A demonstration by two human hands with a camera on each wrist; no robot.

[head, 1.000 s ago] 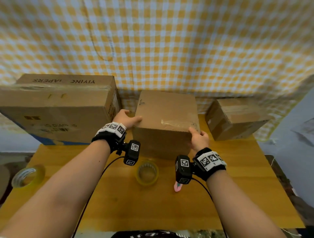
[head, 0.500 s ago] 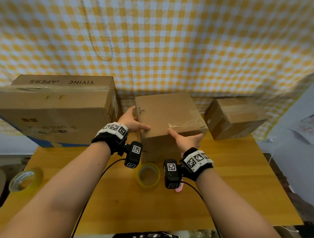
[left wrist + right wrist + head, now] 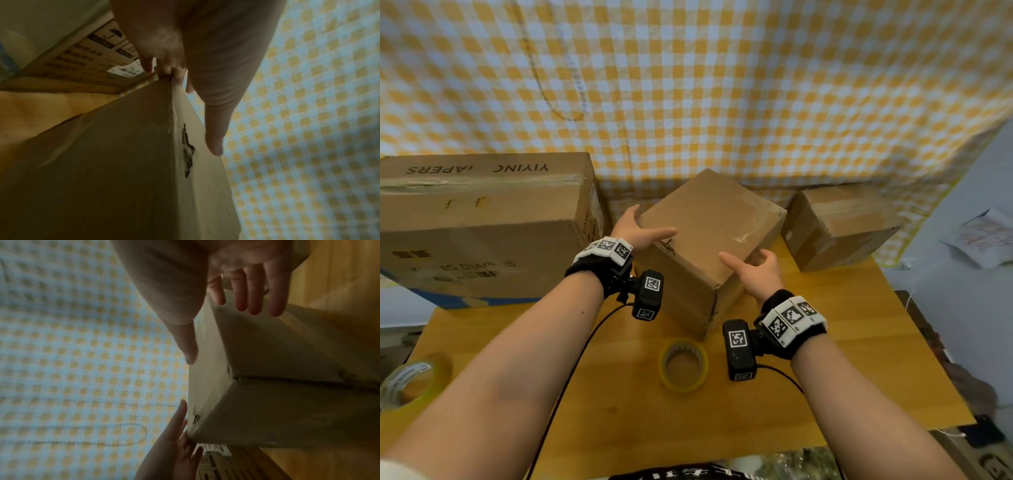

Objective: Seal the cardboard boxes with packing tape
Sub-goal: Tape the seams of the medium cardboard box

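A mid-size cardboard box (image 3: 709,233) stands on the wooden table (image 3: 859,359), turned so one corner faces me, with old clear tape on its top. My left hand (image 3: 650,224) is at its left corner, thumb flat on the top and straight fingers along the far side; the same hand (image 3: 185,81) and box (image 3: 102,162) fill the left wrist view. My right hand (image 3: 750,267) is spread at the box's right front side, thumb over the top edge. In the right wrist view its fingers (image 3: 252,305) lie straight beside the box (image 3: 287,353). A yellow tape roll (image 3: 683,364) lies flat in front of the box.
A large printed carton (image 3: 482,233) stands close on the left, a small taped box (image 3: 835,229) at the back right. A second tape roll (image 3: 412,383) sits at the table's left front edge. Checked cloth (image 3: 722,85) hangs behind.
The middle box has been turned from face-on to corner-on. My left hand moved along with its left corner; my right hand left the front right corner and now spreads at the right side.
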